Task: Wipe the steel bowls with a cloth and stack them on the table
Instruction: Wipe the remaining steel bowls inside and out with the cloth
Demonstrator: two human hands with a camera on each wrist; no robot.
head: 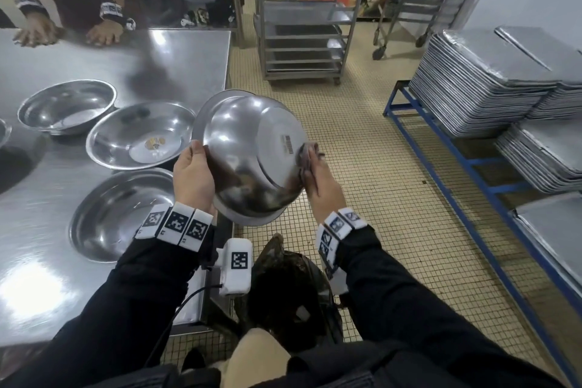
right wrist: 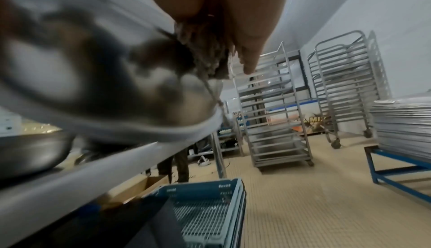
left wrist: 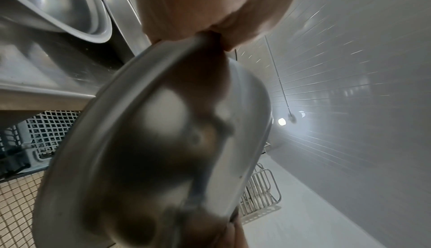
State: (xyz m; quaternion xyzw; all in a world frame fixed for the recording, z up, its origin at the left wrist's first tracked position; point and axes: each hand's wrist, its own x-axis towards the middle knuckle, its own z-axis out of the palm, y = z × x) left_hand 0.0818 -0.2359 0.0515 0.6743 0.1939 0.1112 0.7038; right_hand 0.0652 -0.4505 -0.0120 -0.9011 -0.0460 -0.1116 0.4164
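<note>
Fingers of left hand point(head: 192, 176) hidden behind rim of round shiny steel bowl point(head: 252, 154); only thumb and back of hand seen in head view. Left-wrist view blurred, w/ bowl point(left wrist: 149, 160) filling frame and rim caught at thumb base of left hand point(left wrist: 210, 7). Right-wrist view smeared too; bowl point(right wrist: 81, 79) just a grey blur at 9 o'clock.

Bowl held off table edge, tilted, underside facing up, label on its base. Left hand grips rim at bowl's 9 o'clock. Right hand point(head: 316, 179) at bowl's 3 o'clock, fingers roughly straight, pressing crumpled dark grey cloth point(head: 307, 153) flat against outer wall; frayed cloth point(right wrist: 203, 56) bunched under right hand point(right wrist: 224, 12).

On shiny steel table point(head: 78, 277), at 9 to 10 o'clock from held bowl: three more steel bowls, near one point(head: 119, 214), middle one point(head: 141, 139), far one point(head: 66, 106), upright, unstacked. Second person's hands point(head: 66, 31) on far edge. Stacked metal trays point(head: 491, 79) on blue rack at 2 o'clock.
</note>
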